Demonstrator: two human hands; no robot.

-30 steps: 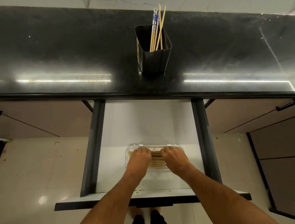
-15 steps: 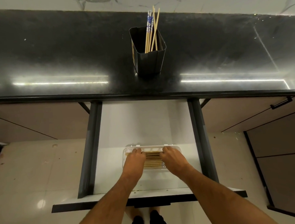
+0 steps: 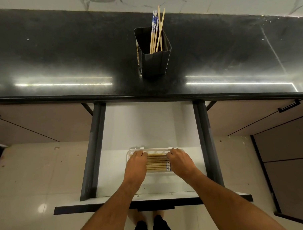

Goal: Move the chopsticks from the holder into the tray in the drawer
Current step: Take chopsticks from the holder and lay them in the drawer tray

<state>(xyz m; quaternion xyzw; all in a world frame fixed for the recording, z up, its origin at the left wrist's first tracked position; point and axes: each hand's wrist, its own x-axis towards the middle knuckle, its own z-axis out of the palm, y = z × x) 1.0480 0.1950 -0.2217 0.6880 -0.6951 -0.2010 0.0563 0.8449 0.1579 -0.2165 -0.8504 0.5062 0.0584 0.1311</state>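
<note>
A clear plastic tray (image 3: 173, 173) lies in the open white drawer (image 3: 147, 125), with several wooden chopsticks (image 3: 157, 162) lying flat in it, side by side from left to right. My left hand (image 3: 137, 165) covers their left ends and my right hand (image 3: 180, 163) their right ends. Both hands are palm down, with the fingers curled over the chopsticks at the tray's far rim. On the black counter (image 3: 58, 58) stands a dark holder (image 3: 153, 62). Several more chopsticks (image 3: 156, 30) stand in it, some wooden, some blue and white.
Dark side rails (image 3: 93, 152) (image 3: 206, 143) run along the drawer, and its front panel (image 3: 151, 202) is close to my body. Closed cabinet fronts with black handles (image 3: 288, 106) flank it. Pale floor tiles and my feet (image 3: 152, 226) show below.
My hands have slid apart along the chopsticks in the tray, showing more of the row between them. The view has shifted slightly. The holder has not moved.
</note>
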